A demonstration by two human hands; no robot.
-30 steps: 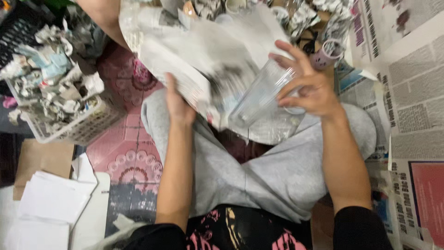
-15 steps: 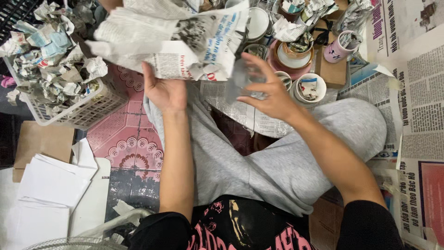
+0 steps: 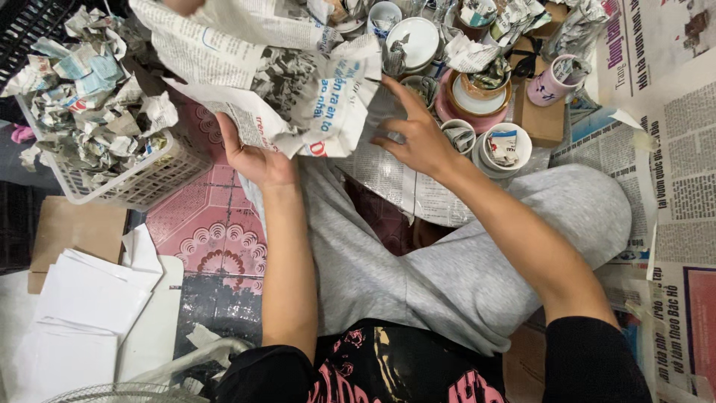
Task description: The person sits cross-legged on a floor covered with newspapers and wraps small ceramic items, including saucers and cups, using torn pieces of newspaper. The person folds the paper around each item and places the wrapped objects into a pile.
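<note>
- Left hand (image 3: 253, 158) palm-up under the crumpled newspaper bundle (image 3: 287, 78), fingers curled into its lower left edge; it grips the paper.
- Right hand (image 3: 414, 134) spread wide, fingers splayed, fingertips touching the bundle's right flap; nothing clamped in it, more a press than a grip.
- Bundle sits far-centre, raised over the lap, just right of the white basket (image 3: 123, 186) full of balled paper scraps.
- Whatever is wrapped inside, if anything, is fully covered; cannot tell the contents.
- A third hand or arm (image 3: 183, 6) shows at the far top edge on the paper, cut off by the frame; likely another person's, cannot tell its hold.
- Doing it well, as a judgement: keep the left palm as the support underneath, bring the right hand's fingers round the loose flap rather than pushing flat, and fold toward the body so the paper does not sweep the crockery.
- Crockery cluster (image 3: 477, 97) sits just right of the bundle: white bowl, pink-rimmed dishes, small cups stuffed with paper, a pink mug (image 3: 552, 82) further right. Close enough that a wide swing could knock them.
- Flat newspaper sheet (image 3: 403, 186) lies on the grey trouser leg (image 3: 462, 261) under the right wrist, partly hidden by the arm.
- Stack of white sheets (image 3: 82, 313) near left, on a brown cardboard piece.
- Near-left bottom edge: round wire grille, cut off, looks like a fan, not sure.
- Far row of cups is blurred and cropped; count unclear.
</note>
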